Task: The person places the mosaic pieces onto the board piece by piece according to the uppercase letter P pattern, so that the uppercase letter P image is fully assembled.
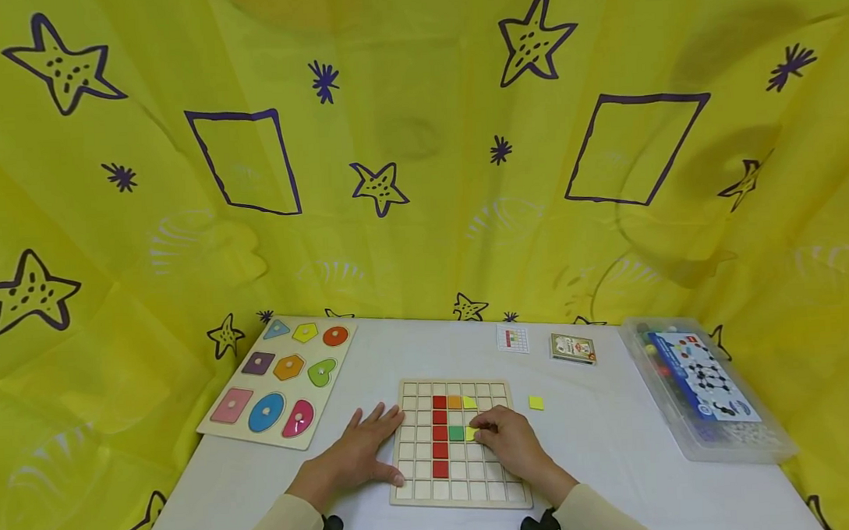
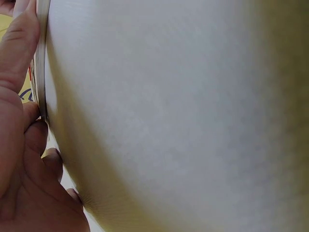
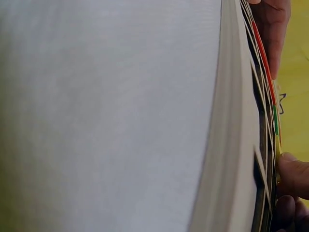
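A wooden grid board (image 1: 406,453) lies on the white table in the head view. My left hand (image 1: 357,454) rests along its left edge, fingers spread, thumb near the lower corner. A column of several red tiles (image 1: 440,434) runs down the grid. Right of the top red tile sit an orange tile (image 1: 454,402) and a yellow tile (image 1: 469,402); lower down is a green tile (image 1: 456,433). Beside the green one, my right hand (image 1: 517,446) pinches another yellow tile (image 1: 470,434), partly covered by the fingertips. The right wrist view has the thumb (image 3: 293,175) against it.
One loose yellow tile (image 1: 536,403) lies right of the board. Behind are a pattern card (image 1: 514,339) and a small card deck (image 1: 572,349). A shape puzzle (image 1: 274,387) lies at left, a plastic box (image 1: 711,442) with a blue leaflet at right. A yellow curtain (image 1: 424,242) surrounds the table.
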A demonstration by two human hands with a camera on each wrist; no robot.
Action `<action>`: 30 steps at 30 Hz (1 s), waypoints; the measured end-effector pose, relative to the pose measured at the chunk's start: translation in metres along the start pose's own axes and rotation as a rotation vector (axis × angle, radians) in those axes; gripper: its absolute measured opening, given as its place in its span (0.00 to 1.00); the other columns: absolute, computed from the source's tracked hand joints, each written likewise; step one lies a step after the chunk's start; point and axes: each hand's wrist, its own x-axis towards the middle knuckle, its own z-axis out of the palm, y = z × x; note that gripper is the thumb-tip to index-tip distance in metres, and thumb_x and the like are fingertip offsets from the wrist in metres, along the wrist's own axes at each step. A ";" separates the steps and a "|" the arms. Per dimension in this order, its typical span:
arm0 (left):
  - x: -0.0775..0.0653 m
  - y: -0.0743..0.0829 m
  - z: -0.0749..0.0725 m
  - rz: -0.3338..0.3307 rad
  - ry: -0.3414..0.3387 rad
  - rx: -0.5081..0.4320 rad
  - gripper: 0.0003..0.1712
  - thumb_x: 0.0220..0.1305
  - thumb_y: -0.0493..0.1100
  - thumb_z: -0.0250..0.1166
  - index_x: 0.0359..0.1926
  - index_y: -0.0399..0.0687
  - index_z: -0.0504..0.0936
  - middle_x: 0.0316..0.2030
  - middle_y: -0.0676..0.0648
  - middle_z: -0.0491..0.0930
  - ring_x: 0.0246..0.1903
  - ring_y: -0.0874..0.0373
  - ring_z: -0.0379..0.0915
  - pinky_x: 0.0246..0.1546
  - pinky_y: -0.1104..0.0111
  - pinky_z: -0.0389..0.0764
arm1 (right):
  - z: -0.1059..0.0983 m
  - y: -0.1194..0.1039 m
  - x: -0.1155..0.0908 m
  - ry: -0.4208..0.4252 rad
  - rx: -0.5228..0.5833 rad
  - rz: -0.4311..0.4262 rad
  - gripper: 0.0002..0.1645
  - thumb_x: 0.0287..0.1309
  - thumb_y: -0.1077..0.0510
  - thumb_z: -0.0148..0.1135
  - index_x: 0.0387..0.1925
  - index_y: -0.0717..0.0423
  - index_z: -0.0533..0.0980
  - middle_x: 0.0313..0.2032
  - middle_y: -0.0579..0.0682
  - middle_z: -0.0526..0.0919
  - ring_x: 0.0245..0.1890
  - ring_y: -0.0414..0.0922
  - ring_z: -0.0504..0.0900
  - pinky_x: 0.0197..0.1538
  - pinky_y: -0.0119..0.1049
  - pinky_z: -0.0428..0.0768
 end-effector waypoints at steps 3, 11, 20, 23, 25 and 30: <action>0.000 0.000 0.000 0.002 0.004 0.006 0.65 0.49 0.64 0.81 0.82 0.50 0.61 0.82 0.48 0.58 0.84 0.42 0.43 0.83 0.40 0.37 | 0.000 0.001 0.001 -0.006 -0.006 -0.011 0.08 0.61 0.66 0.73 0.39 0.51 0.89 0.38 0.41 0.85 0.38 0.37 0.77 0.42 0.30 0.79; 0.002 -0.002 0.000 0.012 0.005 0.009 0.65 0.49 0.65 0.81 0.82 0.49 0.61 0.82 0.47 0.58 0.84 0.41 0.43 0.83 0.40 0.37 | 0.002 0.000 0.000 -0.013 0.010 -0.012 0.09 0.61 0.66 0.73 0.41 0.53 0.90 0.40 0.43 0.85 0.41 0.40 0.79 0.44 0.32 0.80; 0.001 0.000 -0.001 -0.006 -0.003 -0.004 0.65 0.49 0.65 0.81 0.82 0.51 0.61 0.82 0.48 0.58 0.84 0.42 0.42 0.83 0.40 0.36 | 0.004 0.001 0.000 0.033 0.079 0.058 0.13 0.61 0.66 0.73 0.48 0.53 0.87 0.40 0.45 0.84 0.36 0.40 0.74 0.38 0.29 0.76; 0.001 0.000 0.000 -0.008 -0.002 -0.004 0.65 0.49 0.65 0.81 0.82 0.51 0.61 0.82 0.48 0.59 0.84 0.41 0.43 0.83 0.39 0.37 | 0.004 0.002 0.000 0.046 0.121 0.054 0.13 0.61 0.66 0.73 0.48 0.54 0.86 0.38 0.45 0.83 0.35 0.40 0.74 0.38 0.29 0.75; 0.001 0.000 0.000 -0.009 -0.002 0.001 0.65 0.49 0.65 0.81 0.82 0.51 0.61 0.82 0.48 0.59 0.84 0.42 0.43 0.83 0.40 0.37 | 0.002 0.001 0.000 0.051 0.157 0.061 0.13 0.61 0.66 0.73 0.47 0.55 0.86 0.38 0.46 0.83 0.35 0.40 0.74 0.38 0.29 0.76; 0.001 0.000 0.000 -0.005 -0.003 0.005 0.65 0.49 0.65 0.81 0.82 0.50 0.61 0.82 0.48 0.58 0.84 0.42 0.42 0.83 0.40 0.37 | -0.007 0.004 0.003 0.080 0.206 0.091 0.13 0.62 0.66 0.72 0.48 0.56 0.87 0.38 0.46 0.84 0.36 0.41 0.75 0.38 0.29 0.76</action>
